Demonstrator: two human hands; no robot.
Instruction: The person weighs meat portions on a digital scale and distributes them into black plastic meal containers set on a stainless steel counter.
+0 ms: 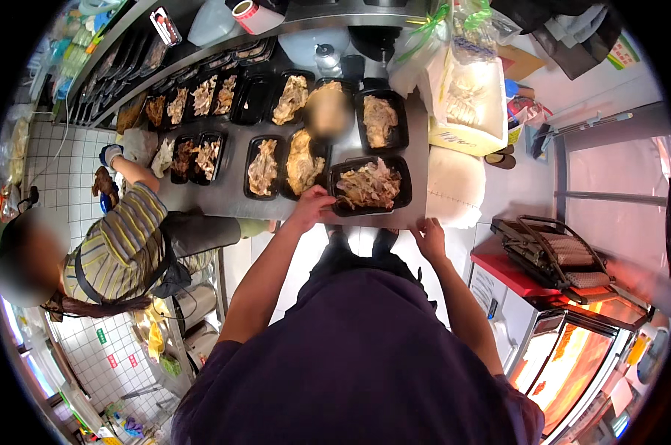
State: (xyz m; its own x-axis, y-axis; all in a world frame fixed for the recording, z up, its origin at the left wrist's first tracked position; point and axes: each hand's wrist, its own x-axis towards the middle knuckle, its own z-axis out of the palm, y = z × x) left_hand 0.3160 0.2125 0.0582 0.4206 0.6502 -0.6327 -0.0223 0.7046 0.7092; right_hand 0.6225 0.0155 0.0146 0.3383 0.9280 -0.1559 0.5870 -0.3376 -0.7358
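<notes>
A black plastic tray (405,200) heaped with chopped cooked meat, which looks like poultry, lies near the front edge of the steel table (235,203). My left hand (312,208) has its fingers and thumb at this tray's left front corner, gripping the rim. At the table's front right corner is my right hand (430,240), its fingers bent by the edge; whether they hold anything is hidden. To the left stand a tray with a whole-looking piece of meat (303,164) and another with chopped meat (263,169). Behind sits one more filled tray (381,119).
More filled trays (202,97) line the table's back, with one nearly bare tray (252,100) among them. A white foam box (469,139) stands at the right. Another person (124,239), wearing a glove (113,154), works at the left end. A folded chair (558,250) rests on a red-topped cabinet.
</notes>
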